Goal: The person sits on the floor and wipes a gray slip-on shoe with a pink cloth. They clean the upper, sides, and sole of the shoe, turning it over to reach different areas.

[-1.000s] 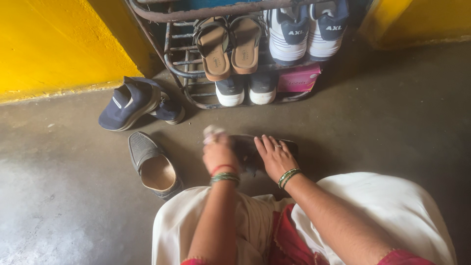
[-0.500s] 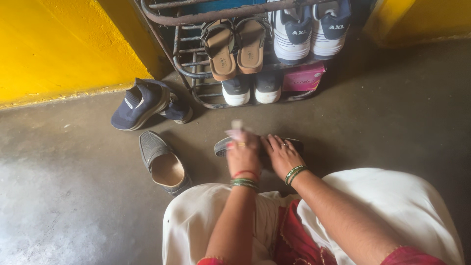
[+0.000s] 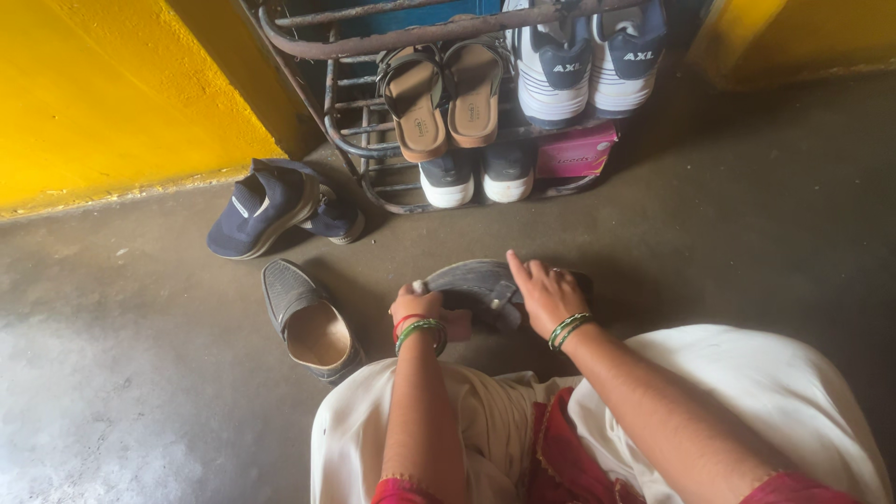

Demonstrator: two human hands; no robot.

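A grey slip-on shoe (image 3: 471,280) lies tipped on its side on the concrete floor in front of my knees, its sole facing up. My right hand (image 3: 549,291) presses on its right end, fingers spread over the edge and holding it steady. My left hand (image 3: 418,308) is at the shoe's left end, closed around a small pinkish object (image 3: 457,325); whether that is a cloth or a brush I cannot tell. Both wrists carry green bangles. My white and red garment fills the bottom of the view.
The matching grey shoe (image 3: 308,322) sits upright to the left. Two navy shoes (image 3: 266,205) lie by the yellow wall (image 3: 112,93). A rusty metal rack (image 3: 373,37) ahead holds brown sandals (image 3: 443,89), white-and-navy sneakers (image 3: 588,56) and a pink box (image 3: 574,149).
My left hand moved across the shoe and drew back toward me on its left end. The shoe has been tipped, so more of its sole shows. My right hand stayed on it.
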